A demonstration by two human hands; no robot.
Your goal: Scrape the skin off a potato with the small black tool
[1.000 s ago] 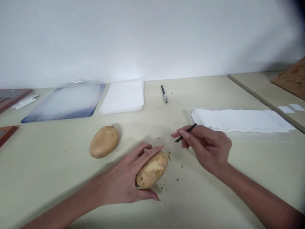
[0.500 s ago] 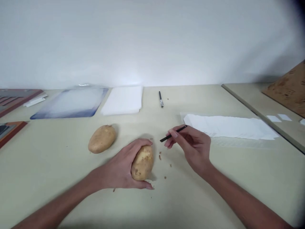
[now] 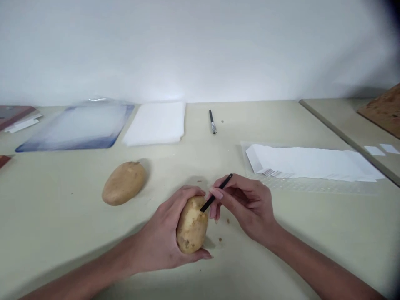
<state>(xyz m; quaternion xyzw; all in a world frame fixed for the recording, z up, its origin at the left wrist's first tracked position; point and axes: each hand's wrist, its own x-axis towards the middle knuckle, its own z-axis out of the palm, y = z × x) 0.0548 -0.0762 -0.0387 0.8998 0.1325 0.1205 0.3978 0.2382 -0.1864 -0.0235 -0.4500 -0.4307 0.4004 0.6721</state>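
Observation:
My left hand (image 3: pixel 168 233) is wrapped round a potato (image 3: pixel 192 227) from its left side, thumb below and fingers above. Patches of the potato's skin are scraped pale. Between thumb and fingertips my right hand (image 3: pixel 245 202) pinches a thin black blade (image 3: pixel 220 189) with a slanted tip and a small hole at its upper end. The blade's tip rests at the upper right of the potato's face. A second potato (image 3: pixel 124 183) lies on the table, left of and beyond my left hand.
A slim black-and-silver tool (image 3: pixel 213 121) lies at the back. Behind are a white paper stack (image 3: pixel 156 123) and a blue-edged clear sleeve (image 3: pixel 76 127). White paper strips (image 3: pixel 309 161) lie at right, near a table seam (image 3: pixel 340 135). Small scraps (image 3: pixel 220 239) dot the table (image 3: pixel 265 266).
My right hand has brought the blade left and down onto the potato. The held potato sits slightly lower and further right in view. The whole view has shifted a little.

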